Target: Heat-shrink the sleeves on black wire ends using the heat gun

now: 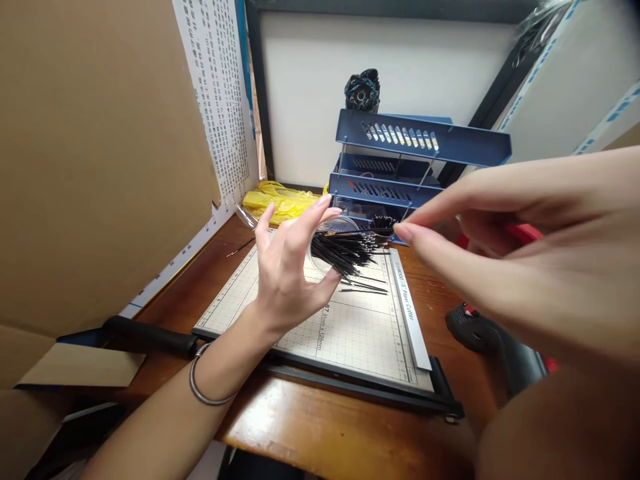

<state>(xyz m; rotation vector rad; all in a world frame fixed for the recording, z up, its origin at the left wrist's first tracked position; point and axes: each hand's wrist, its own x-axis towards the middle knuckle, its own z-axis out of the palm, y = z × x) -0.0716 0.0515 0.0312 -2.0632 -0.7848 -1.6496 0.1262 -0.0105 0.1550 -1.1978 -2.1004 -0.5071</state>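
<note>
My left hand [285,270] is wrapped round a clear round tub [311,257], tipped so that its mouth faces right. Out of it pokes a thick bundle of thin black wires [343,253] with pale, shiny tips. My right hand [530,260] is close to the camera, thumb and forefinger pinched on the end of one black wire [373,231], which lies across the tub's mouth. Below them, a few loose black wires [367,289] rest on the gridded board of a paper cutter [360,337]. The tub's far side is hidden by my left fingers.
Behind stands a blue tiered tray [425,137] with a dark crumpled bundle [363,90] on top. A yellow plastic bag [280,200] lies at the back left, near a cardboard wall [100,133]. A black-and-red tool [495,340] sits right of the cutter.
</note>
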